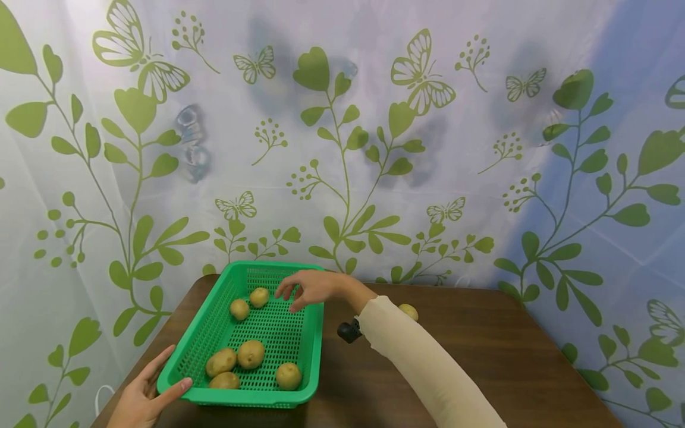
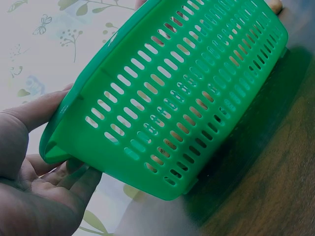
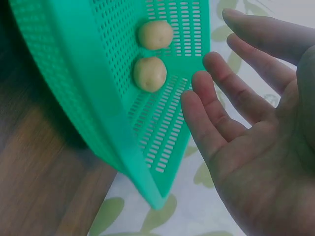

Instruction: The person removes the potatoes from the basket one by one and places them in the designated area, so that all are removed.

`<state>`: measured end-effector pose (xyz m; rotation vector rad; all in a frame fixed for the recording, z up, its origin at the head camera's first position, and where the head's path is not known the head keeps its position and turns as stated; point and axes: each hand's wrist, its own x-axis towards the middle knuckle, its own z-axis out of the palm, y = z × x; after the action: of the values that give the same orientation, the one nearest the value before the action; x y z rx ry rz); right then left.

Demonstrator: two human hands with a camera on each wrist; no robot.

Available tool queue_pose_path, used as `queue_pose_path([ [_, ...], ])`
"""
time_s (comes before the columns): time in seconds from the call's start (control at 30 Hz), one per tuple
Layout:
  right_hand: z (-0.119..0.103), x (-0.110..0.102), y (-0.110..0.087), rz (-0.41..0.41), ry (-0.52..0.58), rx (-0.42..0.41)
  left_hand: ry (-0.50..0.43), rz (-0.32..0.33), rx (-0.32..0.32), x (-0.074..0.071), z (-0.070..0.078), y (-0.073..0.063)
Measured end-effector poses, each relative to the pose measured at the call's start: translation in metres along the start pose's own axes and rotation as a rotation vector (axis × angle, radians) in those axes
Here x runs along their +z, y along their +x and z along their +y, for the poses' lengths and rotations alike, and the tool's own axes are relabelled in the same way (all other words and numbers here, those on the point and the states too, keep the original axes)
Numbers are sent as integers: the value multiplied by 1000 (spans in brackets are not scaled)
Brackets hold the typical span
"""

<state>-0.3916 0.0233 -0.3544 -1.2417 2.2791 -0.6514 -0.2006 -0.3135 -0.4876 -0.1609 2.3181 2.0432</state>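
A green plastic basket (image 1: 312, 389) with slotted walls stands at the left of the table. My left hand (image 1: 140, 397) grips its near left corner, thumb over the rim and fingers underneath; the left wrist view shows the same hold on the corner. Inside lie two potatoes (image 1: 259, 297) toward the far left, a group of three potatoes (image 1: 251, 355) near the front, and another potato (image 1: 289, 376) at the front right. My right hand (image 1: 313, 286) hovers over the basket's far right part, fingers loosely bent and holding nothing; its palm (image 3: 256, 162) shows bare in the right wrist view.
One more potato (image 1: 409, 311) lies on the brown wooden table (image 1: 481, 345), partly behind my right sleeve (image 1: 423, 356). A black device (image 1: 349, 331) is at my right wrist. A curtain (image 1: 342, 148) with green leaves and butterflies hangs right behind the table and along its sides.
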Motion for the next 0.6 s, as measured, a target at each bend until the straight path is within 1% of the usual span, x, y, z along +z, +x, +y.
queue_pose_path([
  [0.17,-11,2,10,-60,0,10,-13,-2,2,0,0,-1],
  [0.3,-17,5,21,-117,9,42,8,-2,-1,0,1,-1],
  [0.43,-22,11,33,-160,-14,63,3,-10,-4,-1,2,-1],
  [0.5,-24,14,38,-178,-34,59,-11,-16,-4,0,3,-1],
  [0.6,-25,18,46,-204,-66,44,-5,-18,0,-1,3,-1],
])
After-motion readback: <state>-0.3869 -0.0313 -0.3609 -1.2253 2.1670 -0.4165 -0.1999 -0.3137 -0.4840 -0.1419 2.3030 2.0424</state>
